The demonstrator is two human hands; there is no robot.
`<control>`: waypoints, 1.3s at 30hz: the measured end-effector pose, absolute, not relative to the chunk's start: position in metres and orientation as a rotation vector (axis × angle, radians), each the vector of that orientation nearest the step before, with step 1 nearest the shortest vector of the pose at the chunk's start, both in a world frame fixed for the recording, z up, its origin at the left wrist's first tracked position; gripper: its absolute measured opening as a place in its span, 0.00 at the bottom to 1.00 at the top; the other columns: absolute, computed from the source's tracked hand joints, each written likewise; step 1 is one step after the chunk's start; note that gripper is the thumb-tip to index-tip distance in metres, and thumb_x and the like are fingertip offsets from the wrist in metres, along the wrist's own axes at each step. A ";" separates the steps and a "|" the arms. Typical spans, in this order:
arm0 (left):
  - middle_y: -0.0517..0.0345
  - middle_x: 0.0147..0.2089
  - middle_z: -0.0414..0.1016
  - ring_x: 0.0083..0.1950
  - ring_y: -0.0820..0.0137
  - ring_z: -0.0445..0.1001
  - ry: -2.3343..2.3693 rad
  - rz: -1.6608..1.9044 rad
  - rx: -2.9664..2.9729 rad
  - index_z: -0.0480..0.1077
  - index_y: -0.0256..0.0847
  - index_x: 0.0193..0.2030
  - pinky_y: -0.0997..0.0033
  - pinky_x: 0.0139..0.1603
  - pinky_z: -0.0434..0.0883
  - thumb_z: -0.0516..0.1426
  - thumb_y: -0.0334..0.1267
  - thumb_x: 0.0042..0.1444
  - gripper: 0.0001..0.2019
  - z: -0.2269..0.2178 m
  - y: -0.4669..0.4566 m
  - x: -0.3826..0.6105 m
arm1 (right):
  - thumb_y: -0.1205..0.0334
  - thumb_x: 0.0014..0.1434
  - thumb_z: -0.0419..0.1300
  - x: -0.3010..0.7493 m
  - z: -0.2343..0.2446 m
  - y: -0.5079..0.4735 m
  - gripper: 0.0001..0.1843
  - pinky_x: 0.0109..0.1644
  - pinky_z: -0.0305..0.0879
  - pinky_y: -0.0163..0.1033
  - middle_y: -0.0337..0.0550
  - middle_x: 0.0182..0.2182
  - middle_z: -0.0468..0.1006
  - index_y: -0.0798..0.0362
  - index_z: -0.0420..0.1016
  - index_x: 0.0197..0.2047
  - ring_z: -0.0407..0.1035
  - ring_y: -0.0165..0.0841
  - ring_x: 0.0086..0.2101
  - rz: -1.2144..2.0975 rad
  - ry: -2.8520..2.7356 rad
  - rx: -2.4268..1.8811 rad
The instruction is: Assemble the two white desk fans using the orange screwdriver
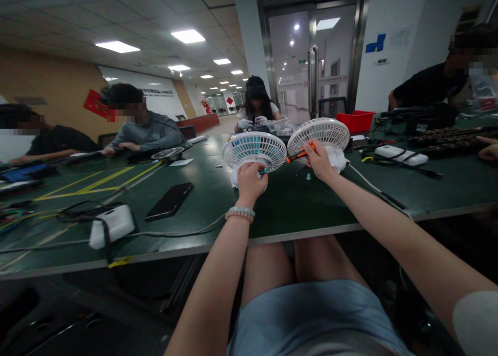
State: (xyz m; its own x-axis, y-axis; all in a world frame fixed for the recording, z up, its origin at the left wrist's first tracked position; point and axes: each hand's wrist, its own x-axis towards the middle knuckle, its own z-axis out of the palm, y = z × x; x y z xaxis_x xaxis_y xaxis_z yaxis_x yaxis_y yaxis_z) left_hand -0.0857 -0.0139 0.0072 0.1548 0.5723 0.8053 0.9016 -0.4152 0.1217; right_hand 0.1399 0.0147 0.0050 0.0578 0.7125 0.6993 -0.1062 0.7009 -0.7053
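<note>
My left hand (251,180) is closed around the lower part of a small white fan with teal blades (254,149), holding it above the dark green table (202,205). My right hand (319,160) grips an orange-handled screwdriver (300,154), its tip pointing left toward that fan. Right behind this hand stands a second white fan (319,132) with a round grille. A small teal part (308,177) lies on the table between my hands. A beaded bracelet circles my left wrist.
A black phone (169,201) and a white power adapter (113,224) with cables lie to the left. A red bin (356,119) and a white device (400,154) sit at the right. Other people work around the table; glass doors stand behind.
</note>
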 end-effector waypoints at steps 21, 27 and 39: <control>0.58 0.36 0.75 0.44 0.64 0.70 -1.408 -1.174 -2.048 0.71 0.43 0.34 0.62 0.50 0.64 0.57 0.33 0.45 0.07 0.006 -0.012 -0.087 | 0.51 0.59 0.46 0.144 0.002 0.020 0.17 0.22 0.58 0.33 0.38 0.26 0.69 0.53 0.70 0.35 0.61 0.26 0.21 0.548 -1.362 -0.586; 0.58 0.36 0.75 0.44 0.64 0.70 -1.411 -1.163 -2.045 0.71 0.44 0.34 0.62 0.50 0.64 0.57 0.33 0.45 0.07 0.006 -0.012 -0.087 | 0.46 0.59 0.50 0.142 -0.001 0.027 0.19 0.20 0.56 0.33 0.35 0.22 0.65 0.50 0.71 0.42 0.58 0.26 0.18 0.536 -1.325 -0.623; 0.57 0.36 0.75 0.44 0.63 0.70 -1.438 -1.154 -2.037 0.71 0.44 0.34 0.62 0.50 0.64 0.57 0.33 0.45 0.07 0.009 -0.015 -0.085 | 0.44 0.60 0.46 0.141 0.000 0.020 0.20 0.19 0.54 0.33 0.32 0.16 0.60 0.50 0.69 0.38 0.55 0.26 0.16 0.644 -1.345 -0.569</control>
